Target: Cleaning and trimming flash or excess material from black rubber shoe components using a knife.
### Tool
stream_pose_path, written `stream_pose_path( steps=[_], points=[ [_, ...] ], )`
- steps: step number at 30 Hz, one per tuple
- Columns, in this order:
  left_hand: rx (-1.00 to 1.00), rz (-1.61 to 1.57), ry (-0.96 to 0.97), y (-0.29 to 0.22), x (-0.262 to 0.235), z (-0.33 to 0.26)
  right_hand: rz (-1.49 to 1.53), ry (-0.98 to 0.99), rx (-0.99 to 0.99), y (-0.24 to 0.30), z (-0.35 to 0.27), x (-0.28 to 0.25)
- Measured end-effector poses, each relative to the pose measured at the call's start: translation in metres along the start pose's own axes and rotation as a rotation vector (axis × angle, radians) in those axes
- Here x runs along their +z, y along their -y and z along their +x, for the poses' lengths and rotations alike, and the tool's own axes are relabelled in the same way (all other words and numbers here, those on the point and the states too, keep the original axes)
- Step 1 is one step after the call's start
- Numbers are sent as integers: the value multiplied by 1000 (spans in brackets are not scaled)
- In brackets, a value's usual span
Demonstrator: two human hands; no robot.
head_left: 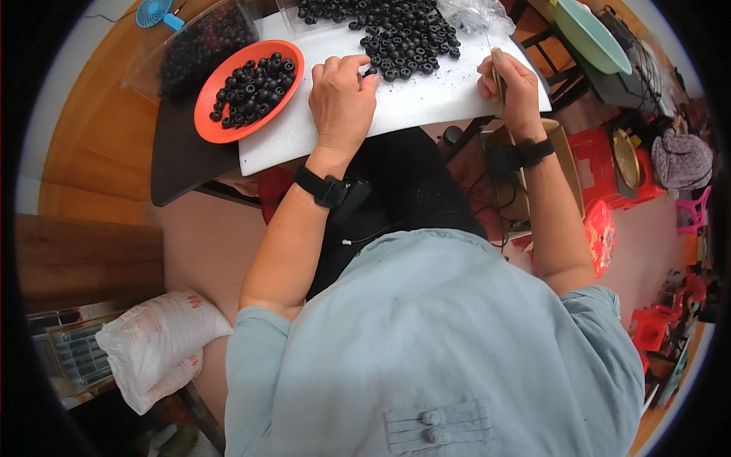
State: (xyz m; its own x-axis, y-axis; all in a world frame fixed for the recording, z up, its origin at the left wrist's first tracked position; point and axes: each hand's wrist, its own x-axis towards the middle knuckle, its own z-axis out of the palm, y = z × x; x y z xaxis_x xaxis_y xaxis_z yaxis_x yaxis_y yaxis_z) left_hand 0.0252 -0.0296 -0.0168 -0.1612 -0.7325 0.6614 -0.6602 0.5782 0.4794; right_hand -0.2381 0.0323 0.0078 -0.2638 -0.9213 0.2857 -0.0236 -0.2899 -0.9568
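My left hand (pixel 341 103) is over the white board (pixel 304 137), its thumb and forefinger closed around a small black ring-shaped piece (pixel 371 72) at the near edge of a pile. That pile of black ring-shaped pieces (pixel 411 46) spreads over the far part of the board. On the right, my right hand (pixel 512 82) grips a slim tool (pixel 499 82) with a thin, needle-like end pointing away from me. The exact kind of tool is unclear. Left of my left hand, an orange-red dish (pixel 209 126) holds more of the black pieces (pixel 251 91).
A clear plastic bin (pixel 202 46) of dark pieces stands behind the dish, near a small blue fan (pixel 154 11). Clear plastic bags (pixel 476 15) lie at the far right of the board. A pale green basin (pixel 586 38), cardboard box (pixel 560 152) and red stools (pixel 594 164) are to the right.
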Motion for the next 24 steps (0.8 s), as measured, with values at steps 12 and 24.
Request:
stream_pose_path(
  steps=[12, 24],
  points=[
    [-47, 80, 98, -2, -1, 3, 27, 16, -4, -9, -1, 2],
    [145, 301, 145, -4, -5, 13, -44, 26, -33, -5, -8, 7]
  ],
)
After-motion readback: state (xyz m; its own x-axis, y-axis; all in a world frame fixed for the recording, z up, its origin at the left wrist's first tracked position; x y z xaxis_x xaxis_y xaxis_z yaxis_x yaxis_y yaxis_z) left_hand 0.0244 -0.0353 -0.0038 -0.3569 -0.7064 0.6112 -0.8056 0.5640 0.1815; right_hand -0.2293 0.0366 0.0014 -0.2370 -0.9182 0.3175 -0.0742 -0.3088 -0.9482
